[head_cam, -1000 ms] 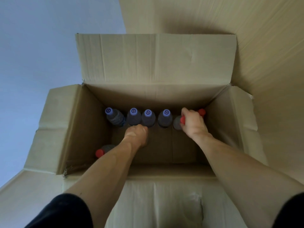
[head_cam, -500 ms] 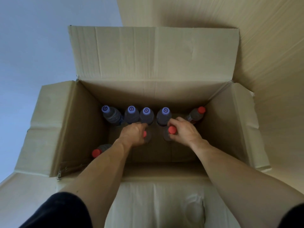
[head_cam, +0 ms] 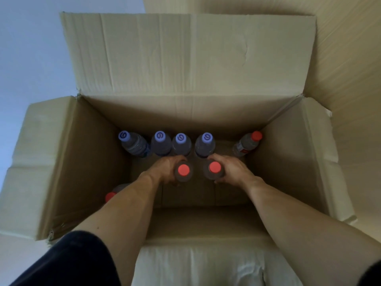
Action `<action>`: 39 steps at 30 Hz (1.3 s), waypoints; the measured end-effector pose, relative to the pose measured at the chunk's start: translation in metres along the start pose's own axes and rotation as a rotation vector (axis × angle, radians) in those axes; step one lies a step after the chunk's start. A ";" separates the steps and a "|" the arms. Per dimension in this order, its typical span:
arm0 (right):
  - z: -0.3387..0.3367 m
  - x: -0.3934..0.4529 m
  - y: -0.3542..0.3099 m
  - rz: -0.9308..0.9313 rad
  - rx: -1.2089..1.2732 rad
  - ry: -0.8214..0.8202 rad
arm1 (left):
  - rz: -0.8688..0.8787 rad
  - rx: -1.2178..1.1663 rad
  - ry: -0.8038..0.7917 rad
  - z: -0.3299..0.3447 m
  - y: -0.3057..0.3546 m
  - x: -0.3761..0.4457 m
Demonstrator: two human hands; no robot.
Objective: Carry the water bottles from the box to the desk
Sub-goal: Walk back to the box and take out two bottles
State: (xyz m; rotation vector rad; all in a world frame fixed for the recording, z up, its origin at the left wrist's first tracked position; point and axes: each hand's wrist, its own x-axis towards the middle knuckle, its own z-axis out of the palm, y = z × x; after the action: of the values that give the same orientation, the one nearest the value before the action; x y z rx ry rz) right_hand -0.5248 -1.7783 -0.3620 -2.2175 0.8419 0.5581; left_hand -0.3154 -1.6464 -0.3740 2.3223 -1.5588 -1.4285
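Note:
An open cardboard box (head_cam: pixel 191 118) holds upright water bottles. My left hand (head_cam: pixel 165 168) grips a red-capped bottle (head_cam: pixel 183 170) in the middle of the box. My right hand (head_cam: pixel 233 168) grips a second red-capped bottle (head_cam: pixel 214 168) beside it. Along the far wall stand several purple-capped bottles (head_cam: pixel 181 141) in a row. Another red-capped bottle (head_cam: pixel 248 143) leans in the far right corner. One more red cap (head_cam: pixel 110 196) shows at the near left, partly hidden by my left forearm.
The box flaps are folded outward: a tall back flap (head_cam: pixel 185 54), a left flap (head_cam: pixel 41 162) and a right flap (head_cam: pixel 321 162). A light wooden floor (head_cam: pixel 350 58) lies to the right, a pale wall (head_cam: pixel 26 48) to the left.
Both hands have closed round red-capped bottles and drawn them toward me and upward from the far row. The caps now show larger and closer to the camera.

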 end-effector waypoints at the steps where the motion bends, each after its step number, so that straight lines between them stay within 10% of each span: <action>1: 0.000 0.001 0.000 -0.011 0.010 0.022 | 0.007 0.006 0.015 0.001 0.000 0.001; 39: -0.125 -0.145 -0.134 0.010 1.588 0.357 | 0.061 -1.373 0.147 -0.135 0.118 -0.181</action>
State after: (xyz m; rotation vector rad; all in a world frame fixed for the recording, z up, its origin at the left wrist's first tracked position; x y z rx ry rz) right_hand -0.5140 -1.7368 -0.1318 -0.8066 0.9342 -0.4670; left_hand -0.3280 -1.6337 -0.1197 1.4088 -0.2775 -1.4762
